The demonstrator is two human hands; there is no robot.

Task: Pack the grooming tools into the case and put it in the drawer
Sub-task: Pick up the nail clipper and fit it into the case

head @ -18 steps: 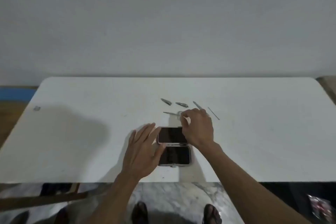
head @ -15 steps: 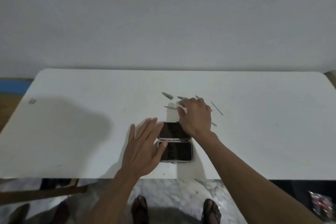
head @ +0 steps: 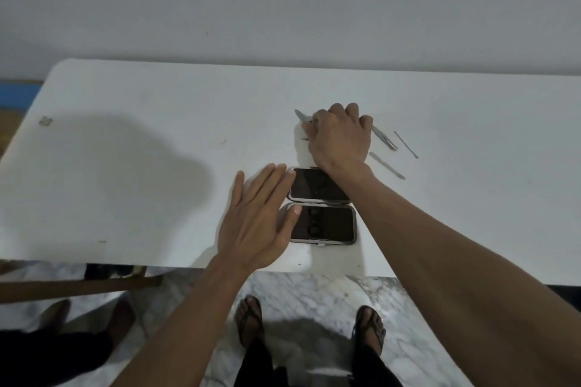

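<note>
The open case lies flat near the front edge of the white table, both dark halves facing up. My left hand rests with straight fingers on the case's left edge. My right hand is beyond the case, fingers curled down over the loose metal tools. Its thumb and forefinger pinch the end of a small pointed tool. To its right lie a tweezer-like tool, a thin rod and a flat file. Any tools under the hand are hidden.
A small grey object sits near the table's far left edge. A wooden bar runs under the table at lower left. My feet in sandals stand on marble floor. Another person's feet show at lower left.
My right hand has moved away from the case's far edge out over the loose tools and closed on one. My left hand stays at the case's left edge.
</note>
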